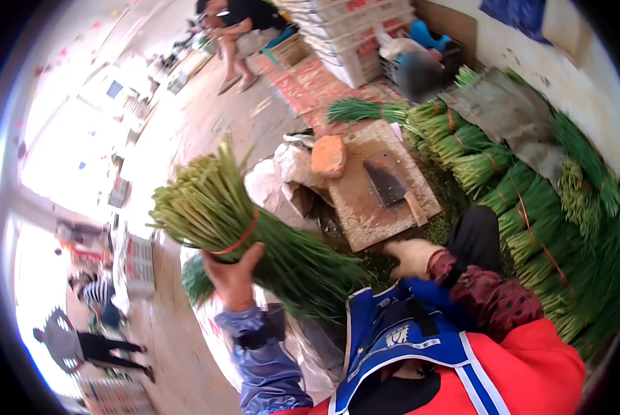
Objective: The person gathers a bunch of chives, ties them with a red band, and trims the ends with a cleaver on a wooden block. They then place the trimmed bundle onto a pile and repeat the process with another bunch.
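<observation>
My left hand (pixel 235 277) is closed around a thick bundle of chives (pixel 244 238), tied with a red band. Its pale cut stalk ends point up and left, and its thin green leaves trail toward my lap. Near the lower edge of a worn wooden board (pixel 362 221) is my right hand (pixel 414 259), in what looks like a pale glove. Its fingers are apart and somewhat blurred, with nothing visible in them. On the board lies a cleaver (pixel 384 185) with a wooden handle, and an orange-red brick (pixel 329 156) rests at the board's upper left corner.
Tied chive bundles (pixel 531 214) are piled along the right wall, partly under a grey cloth (pixel 507 114). One loose bunch (pixel 365 111) lies beyond the board. White crates (pixel 344 41) are stacked behind. A seated person (pixel 248 31) and other people are farther off.
</observation>
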The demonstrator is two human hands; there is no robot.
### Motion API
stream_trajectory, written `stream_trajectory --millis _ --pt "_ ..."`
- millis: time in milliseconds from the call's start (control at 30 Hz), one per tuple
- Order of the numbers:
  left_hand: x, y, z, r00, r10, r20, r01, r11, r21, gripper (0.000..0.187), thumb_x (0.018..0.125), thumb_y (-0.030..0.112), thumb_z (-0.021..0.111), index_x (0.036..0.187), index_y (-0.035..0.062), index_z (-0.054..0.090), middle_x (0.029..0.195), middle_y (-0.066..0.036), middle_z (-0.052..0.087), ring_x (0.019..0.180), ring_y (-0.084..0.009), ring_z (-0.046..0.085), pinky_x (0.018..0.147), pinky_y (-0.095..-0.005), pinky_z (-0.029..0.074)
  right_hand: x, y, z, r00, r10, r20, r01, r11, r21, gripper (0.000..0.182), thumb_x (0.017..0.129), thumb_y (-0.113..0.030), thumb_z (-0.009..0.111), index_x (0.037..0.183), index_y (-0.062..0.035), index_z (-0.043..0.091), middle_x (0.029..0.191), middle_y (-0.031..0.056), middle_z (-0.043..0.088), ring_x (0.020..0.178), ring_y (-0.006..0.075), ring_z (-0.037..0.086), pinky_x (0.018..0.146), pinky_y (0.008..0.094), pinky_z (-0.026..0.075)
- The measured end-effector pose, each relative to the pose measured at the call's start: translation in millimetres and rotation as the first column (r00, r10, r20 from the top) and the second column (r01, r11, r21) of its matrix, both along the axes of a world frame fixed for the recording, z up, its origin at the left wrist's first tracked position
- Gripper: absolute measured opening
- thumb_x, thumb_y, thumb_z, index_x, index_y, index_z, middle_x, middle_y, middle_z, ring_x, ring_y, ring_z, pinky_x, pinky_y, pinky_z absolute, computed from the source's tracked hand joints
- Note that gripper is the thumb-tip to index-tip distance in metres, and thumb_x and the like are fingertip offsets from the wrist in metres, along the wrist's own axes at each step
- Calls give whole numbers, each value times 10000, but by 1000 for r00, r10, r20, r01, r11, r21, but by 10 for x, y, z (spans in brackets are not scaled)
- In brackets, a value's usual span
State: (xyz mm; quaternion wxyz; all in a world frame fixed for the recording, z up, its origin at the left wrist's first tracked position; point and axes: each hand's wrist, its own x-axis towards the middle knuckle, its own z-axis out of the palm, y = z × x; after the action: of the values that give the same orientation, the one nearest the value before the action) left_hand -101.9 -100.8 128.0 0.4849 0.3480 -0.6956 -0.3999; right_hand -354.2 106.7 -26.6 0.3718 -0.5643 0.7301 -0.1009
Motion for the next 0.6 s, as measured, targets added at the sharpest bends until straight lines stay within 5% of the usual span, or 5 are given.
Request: stream_trajectory --millis 167,233,300,433,600 --pt "-659 -404 255 909 61 412 43 970 -240 881 593 155 924 1319 -42 465 1207 -166 597 1118 -295 572 970 -395 455 -650 79 -125 863 -498 -90 469 854 -227 630 747 -248 690 1302 -12 509 958 245 668 910 416 653 779 513 510" --pt "-987 -625 -106 802 110 587 205 873 -443 911 557 191 919 1327 -13 477 1112 -188 598 1078 -355 563 942 -451 448 -822 33 -98 832 -542 -118 513 833 -209 418 819 -103 539 1228 -22 562 1016 241 681 947 418 659 792 504 527" --pt "-1389 -588 -519 654 216 725 387 728 -566 835 597 272 874 1318 56 511 1100 -137 596 1039 -347 561 886 -469 431 -935 -12 -87 841 -518 -157 497 853 -158 384 829 -100 548 1206 -31 576 1061 213 683 969 405 662 812 497 534" --pt "-1912 -529 -1677 536 126 835 538 711 -453 743 628 309 831 1280 111 534 1108 -93 608 1057 -329 556 885 -474 409 -1036 -314 -462 800 -581 -153 595 800 71 368 849 -117 555 1208 -35 565 1138 186 666 1047 353 653 867 461 532" --pt "-2117 -402 -2852 393 32 919 425 880 -213 945 586 304 865 1378 49 417 1285 -163 532 1188 -387 477 1006 -510 365 -1026 -551 -1028 770 -538 -342 562 826 -35 493 858 -174 595 1312 0 511 1190 179 642 1072 347 647 877 466 535"
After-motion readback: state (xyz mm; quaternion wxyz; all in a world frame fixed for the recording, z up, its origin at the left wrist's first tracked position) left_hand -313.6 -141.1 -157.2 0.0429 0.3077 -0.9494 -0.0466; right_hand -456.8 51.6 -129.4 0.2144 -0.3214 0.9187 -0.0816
